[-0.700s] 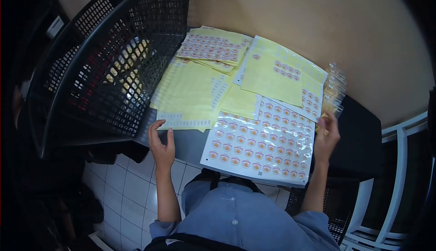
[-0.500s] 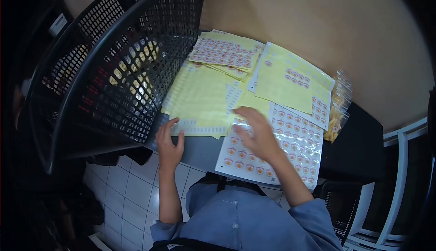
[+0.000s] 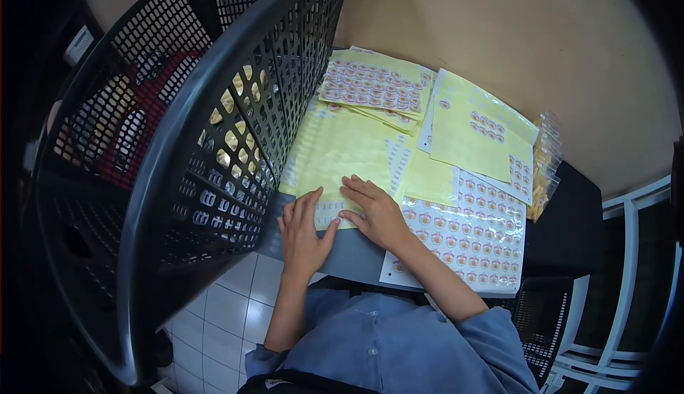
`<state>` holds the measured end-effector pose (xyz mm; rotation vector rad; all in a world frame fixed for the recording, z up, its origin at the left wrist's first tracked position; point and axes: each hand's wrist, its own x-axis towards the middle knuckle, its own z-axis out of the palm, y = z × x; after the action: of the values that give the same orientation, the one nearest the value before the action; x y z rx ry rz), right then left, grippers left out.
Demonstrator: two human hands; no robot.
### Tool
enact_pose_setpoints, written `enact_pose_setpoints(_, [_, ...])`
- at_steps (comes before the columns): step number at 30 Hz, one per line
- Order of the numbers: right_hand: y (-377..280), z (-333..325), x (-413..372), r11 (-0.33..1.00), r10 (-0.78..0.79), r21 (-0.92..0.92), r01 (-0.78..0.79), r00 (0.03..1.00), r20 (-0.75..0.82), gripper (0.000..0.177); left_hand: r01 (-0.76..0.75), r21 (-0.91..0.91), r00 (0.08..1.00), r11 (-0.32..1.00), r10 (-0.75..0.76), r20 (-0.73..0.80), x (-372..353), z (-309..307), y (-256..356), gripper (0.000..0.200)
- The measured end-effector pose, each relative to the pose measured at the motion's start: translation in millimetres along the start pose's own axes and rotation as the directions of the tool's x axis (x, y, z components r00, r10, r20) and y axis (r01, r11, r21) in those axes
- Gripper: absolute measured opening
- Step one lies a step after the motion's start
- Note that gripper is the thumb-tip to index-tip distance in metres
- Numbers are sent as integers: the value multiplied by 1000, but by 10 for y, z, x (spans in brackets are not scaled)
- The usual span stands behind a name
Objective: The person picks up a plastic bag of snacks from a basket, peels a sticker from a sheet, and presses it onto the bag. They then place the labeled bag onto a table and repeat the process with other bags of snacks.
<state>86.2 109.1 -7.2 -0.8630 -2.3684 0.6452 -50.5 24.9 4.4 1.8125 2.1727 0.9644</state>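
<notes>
My left hand (image 3: 305,236) rests at the front edge of a yellow backing sheet (image 3: 342,148), fingers bent over its near left corner and thumb apart. My right hand (image 3: 379,216) lies on the same sheet, fingers stretched out and thumb pointing toward my left thumb. Between the hands shows a strip of small pale labels (image 3: 328,212). To the right, a white sheet of round orange-and-pink stickers (image 3: 484,234) lies partly under my right forearm. Behind are a stack of sticker sheets (image 3: 372,87) and a yellow sheet with a few stickers left (image 3: 467,141).
A large black perforated basket (image 3: 182,120) stands close on the left, its rim rising beside the table. Clear bags with yellowish contents (image 3: 545,169) lie at the right by the wall (image 3: 499,30). A dark surface (image 3: 570,216) and a black crate (image 3: 541,323) are on the right.
My right hand has come down onto the yellow sheet, and my hands are closer together at its front edge. The view has shifted, so the basket looks larger and the sheets sit further right.
</notes>
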Motion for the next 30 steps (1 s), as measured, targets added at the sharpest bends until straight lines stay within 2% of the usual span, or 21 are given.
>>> enact_pose_setpoints(3, [-38,-10,7,1000,7,6,-7,1000,-23,28,-21,38,998,999,19,54,5,-25,12,44])
enact_pose_setpoints(9, [-70,-23,41,1000,28,11,-28,1000,-13,18,-24,53,998,998,21,56,0,-14,8,39])
enact_pose_setpoints(12, [-60,-14,51,998,50,43,-50,999,-4,19,32,21,996,999,-33,82,10,-26,37,39])
enact_pose_setpoints(15, [-67,31,60,996,60,67,-56,996,-70,19,34,53,995,998,-39,96,24,-20,50,40])
enact_pose_setpoints(16, [-112,23,62,992,101,80,-93,990,-103,23,1,38,993,999,-6,119,20,-7,60,40])
enact_pose_setpoints(18, [-129,16,45,981,175,106,-160,974,-147,28,25,83,995,996,-32,93,12,17,57,41])
enact_pose_setpoints(20, [-58,62,1,990,106,106,-91,984,-142,27,18,101,995,995,-28,101,0,32,51,42])
enact_pose_setpoints(22, [-64,47,2,989,107,113,-91,984,-142,20,20,126,995,992,-32,95,-2,47,65,42])
enact_pose_setpoints(24, [-42,91,-7,994,69,95,-52,979,-192,15,19,112,996,993,-29,85,-10,57,86,42])
enact_pose_setpoints(28, [-64,100,32,993,104,73,-95,983,-148,9,3,132,996,991,-14,85,-31,75,106,42])
enact_pose_setpoints(30, [-19,132,12,996,26,89,-9,981,-190,9,-8,141,996,990,-4,86,-54,93,103,42])
